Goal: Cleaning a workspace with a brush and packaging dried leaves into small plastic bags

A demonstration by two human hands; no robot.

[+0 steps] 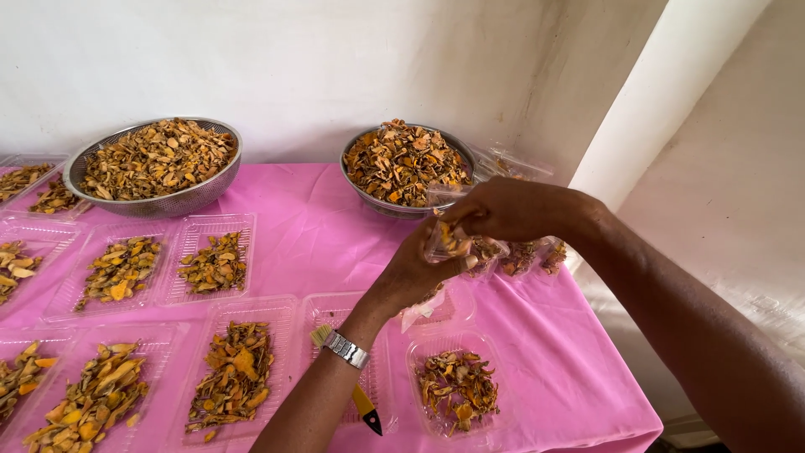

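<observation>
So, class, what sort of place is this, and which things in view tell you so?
Probably a small packing spot for dried food, set up indoors against a plain wall. A pink-covered table carries two metal bowls heaped with dried orange slices, and rows of clear plastic trays hold portions.

The small clear plastic pack (457, 243) between the two hands is mostly covered by the right hand (516, 210) and left hand (415, 273), so each grip on it cannot be made out. The yellow-handled brush (362, 404) lies partly under the left forearm. The clear plastic trays of dried orange slices (21, 180) at the far left are cut by the frame edge, as are the near trays (84, 403) along the bottom. The stacked clear containers (511, 164) behind the right steel bowl (402, 168) are too indistinct to count.
</observation>
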